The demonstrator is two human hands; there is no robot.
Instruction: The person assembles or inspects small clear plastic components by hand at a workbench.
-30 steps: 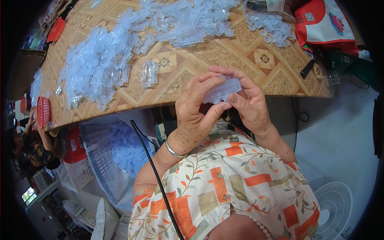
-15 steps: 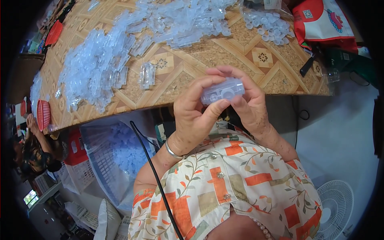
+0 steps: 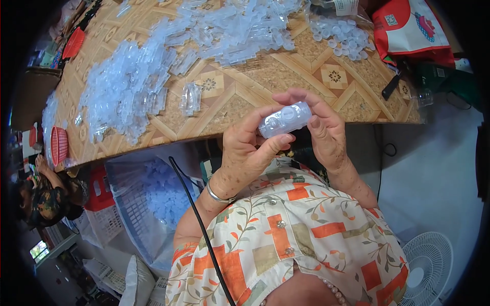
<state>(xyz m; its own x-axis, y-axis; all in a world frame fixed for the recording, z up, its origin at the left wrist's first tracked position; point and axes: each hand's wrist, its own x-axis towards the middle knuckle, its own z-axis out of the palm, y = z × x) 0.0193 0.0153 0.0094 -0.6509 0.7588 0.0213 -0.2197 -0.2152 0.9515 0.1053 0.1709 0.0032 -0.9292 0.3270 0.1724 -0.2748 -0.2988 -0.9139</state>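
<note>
A clear, bluish plastic piece, blocky and with rounded moulded shapes inside, is held in front of my chest, just off the table's near edge. Its exact kind does not show. My left hand grips the left end, thumb along the near side and fingers behind. Around the right end curl the fingers of my right hand, its thumb beside that end. On the table, left of my hands, lie a few similar clear pieces. Beyond them spreads a large heap of clear plastic pieces.
Small round translucent caps lie at the far right, near a red and white bag and a black-handled tool. Below the table stands a lined basket of bluish parts. A black cable crosses my left arm. Another person sits at left.
The plastic piece has turned a little in my hands, its right end now tipped farther up. My right thumb has shifted off its face toward the right.
</note>
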